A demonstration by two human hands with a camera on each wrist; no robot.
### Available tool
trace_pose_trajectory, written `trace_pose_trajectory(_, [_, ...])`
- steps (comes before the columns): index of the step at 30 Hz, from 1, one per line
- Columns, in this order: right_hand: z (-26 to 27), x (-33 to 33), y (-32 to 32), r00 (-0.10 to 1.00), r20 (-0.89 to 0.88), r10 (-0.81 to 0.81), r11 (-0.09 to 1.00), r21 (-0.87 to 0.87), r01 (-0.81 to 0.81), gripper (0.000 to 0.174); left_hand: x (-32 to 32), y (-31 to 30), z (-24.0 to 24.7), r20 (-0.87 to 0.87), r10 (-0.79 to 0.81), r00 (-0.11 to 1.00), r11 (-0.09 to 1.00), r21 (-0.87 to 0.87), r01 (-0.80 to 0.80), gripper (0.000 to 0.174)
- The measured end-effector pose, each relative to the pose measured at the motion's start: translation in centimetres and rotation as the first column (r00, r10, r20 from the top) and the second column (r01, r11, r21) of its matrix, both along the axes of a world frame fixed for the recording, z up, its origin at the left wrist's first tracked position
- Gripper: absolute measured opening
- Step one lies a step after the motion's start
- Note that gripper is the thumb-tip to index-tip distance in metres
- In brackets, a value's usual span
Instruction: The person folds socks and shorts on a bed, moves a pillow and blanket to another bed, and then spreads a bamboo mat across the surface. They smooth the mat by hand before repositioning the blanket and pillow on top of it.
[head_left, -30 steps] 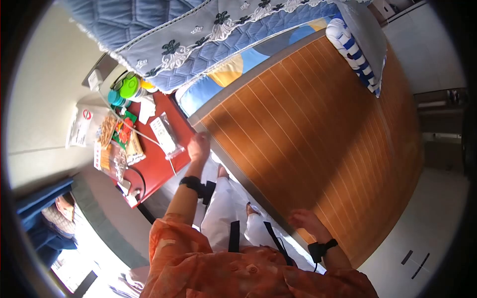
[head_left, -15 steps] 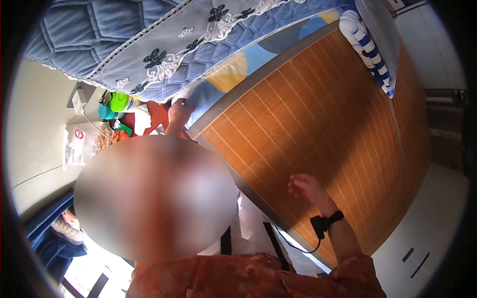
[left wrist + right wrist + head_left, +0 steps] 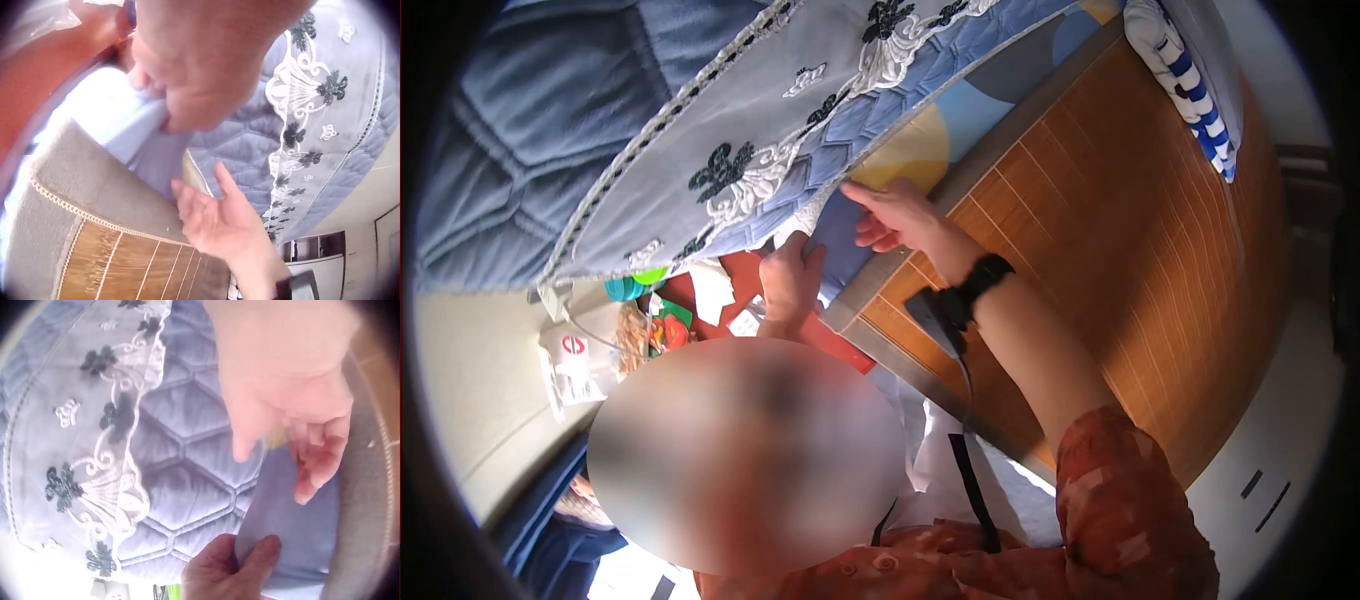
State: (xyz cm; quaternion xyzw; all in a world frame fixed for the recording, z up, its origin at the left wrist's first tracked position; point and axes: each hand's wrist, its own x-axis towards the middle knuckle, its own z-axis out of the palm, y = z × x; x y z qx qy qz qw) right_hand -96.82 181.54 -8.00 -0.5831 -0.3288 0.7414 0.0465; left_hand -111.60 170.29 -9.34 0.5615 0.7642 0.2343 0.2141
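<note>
My left hand (image 3: pixel 788 280) is at the near corner of the bed, pinching a fold of the blue fitted sheet (image 3: pixel 147 134) between thumb and fingers. My right hand (image 3: pixel 898 215) hovers over the bed's edge, fingers loosely bent and holding nothing, thumb pointing at the headboard. In the right wrist view its fingertips hang just over the sheet. The sheet, with yellow and grey patches, shows between the brown bamboo mat (image 3: pixel 1090 230) with its grey border and the blue quilted headboard cover (image 3: pixel 187 487), trimmed with lace.
Beside the bed, a red bedside table (image 3: pixel 745 270) carries a green-lidded jar, papers and snack packets. A plastic bag (image 3: pixel 575 365) stands near the wall. A blue-and-white striped pillow (image 3: pixel 1190 80) lies at the far side. A blurred oval hides the lower left.
My left hand has moved from above the table's edge to the headboard corner and taken hold of the sheet. My right hand has reached forward to the sheet beside it.
</note>
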Motion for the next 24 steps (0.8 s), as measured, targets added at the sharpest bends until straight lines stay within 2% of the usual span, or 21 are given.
trace_pose_trajectory(5, [-2.2,-4.7,1.9,0.992,0.098,0.075,0.996,0.049,-0.08,0.038,-0.8,0.6,0.5,0.022,-0.03,0.999,0.997,0.066,0.028,0.014])
trace_pose_trajectory(7, [-1.7,-4.6,2.1,0.96,0.179,0.214,0.945,0.213,-0.25,0.037,-1.0,0.7,0.9,0.072,-0.023,0.997,0.998,0.062,0.018,0.013])
trace_pose_trajectory(9, [-1.5,-3.7,3.1,0.831,0.274,0.485,0.811,0.214,-0.544,0.04,-0.5,0.7,2.1,0.071,-0.038,0.997,0.993,0.113,0.03,0.013])
trace_pose_trajectory(11, [-0.1,-3.2,3.7,0.709,0.338,0.619,0.711,0.142,-0.689,0.039,0.0,0.2,2.2,0.07,-0.027,0.997,0.985,0.171,0.015,0.01])
trace_pose_trajectory(12, [-0.2,-2.9,3.5,0.705,0.338,0.623,0.706,0.144,-0.694,0.039,0.3,0.0,2.3,0.103,-0.019,0.995,0.987,0.158,0.002,0.009])
trace_pose_trajectory(13, [-0.6,-2.4,3.0,0.8,0.254,0.544,0.805,0.11,-0.583,0.035,0.5,-0.3,2.5,0.135,-0.011,0.991,0.989,0.146,-0.009,0.008])
trace_pose_trajectory(14, [-1.0,-2.1,2.5,0.879,0.17,0.446,0.885,0.065,-0.462,0.031,0.5,-1.1,2.3,0.17,0.022,0.985,1.0,0.007,-0.024,0.01])
trace_pose_trajectory(15, [-1.5,-1.7,1.9,0.877,0.164,0.452,0.881,0.073,-0.468,0.031,0.1,-2.0,1.9,0.155,-0.005,0.988,0.998,-0.054,0.013,0.014])
trace_pose_trajectory(16, [-1.9,-1.4,1.3,0.95,0.008,0.312,0.949,0.039,-0.312,0.028,-0.2,-3.0,1.7,0.161,0.003,0.987,0.993,-0.117,0.016,0.016])
trace_pose_trajectory(17, [-2.5,-1.2,0.8,0.979,-0.14,0.149,0.988,-0.026,-0.154,0.026,-0.4,-4.0,1.4,0.17,0.012,0.985,0.983,-0.182,0.02,0.017])
trace_pose_trajectory(19, [-2.9,-1.3,0.1,0.974,-0.197,0.112,0.993,-0.017,-0.117,0.027,-0.9,-5.1,1.0,0.157,-0.006,0.988,0.989,-0.143,0.029,0.013])
trace_pose_trajectory(21, [-3.0,-1.5,-0.3,0.975,-0.215,0.058,0.998,0.015,-0.056,0.025,-2.1,-5.2,0.5,0.099,0.083,0.992,0.996,-0.04,-0.079,0.013])
trace_pose_trajectory(23, [-2.5,-1.8,-0.4,0.964,-0.264,0.017,0.999,0.037,-0.008,0.026,-3.8,-4.3,0.0,0.252,0.159,0.955,0.985,0.024,-0.171,0.01])
trace_pose_trajectory(24, [-2.1,-2.2,-0.3,0.946,-0.322,-0.028,0.998,0.049,0.046,0.026,-4.1,-4.2,0.2,0.189,0.139,0.972,0.985,0.071,-0.155,0.008])
